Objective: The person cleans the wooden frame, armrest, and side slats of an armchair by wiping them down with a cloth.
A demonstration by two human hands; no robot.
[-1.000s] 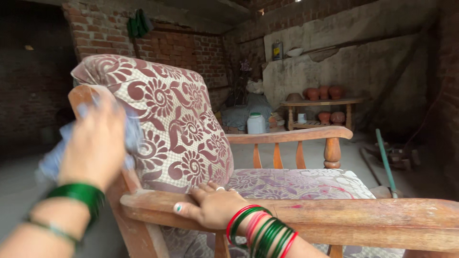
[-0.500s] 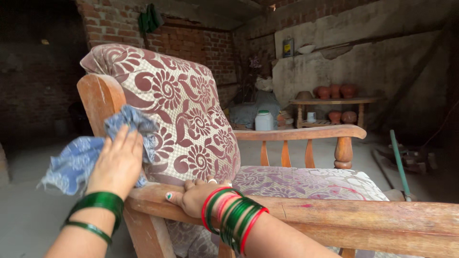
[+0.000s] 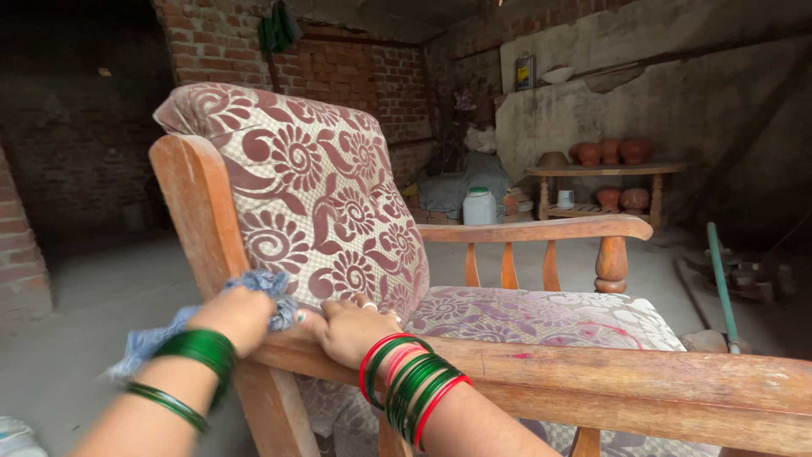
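My left hand (image 3: 239, 315) is closed on a blue cloth (image 3: 161, 334), pressing it against the wooden chair frame (image 3: 196, 220) where the back post meets the near armrest (image 3: 609, 381). Green bangles circle that wrist. My right hand (image 3: 351, 328) rests palm down on the near armrest beside the left hand, fingers curled over its inner edge, with red and green bangles on the wrist. The chair has a maroon and cream patterned back cushion (image 3: 330, 195) and a matching seat cushion (image 3: 541, 315).
The far armrest (image 3: 541, 228) runs across behind the seat. A white plastic jar (image 3: 479, 206) stands on the floor beyond. A wooden shelf (image 3: 609, 173) with clay pots lines the back right wall. A green-handled tool (image 3: 721, 283) leans at right. Brick walls enclose the room.
My left hand with the cloth has slid down the back post from near its top to the armrest joint. My right hand has stayed on the armrest.
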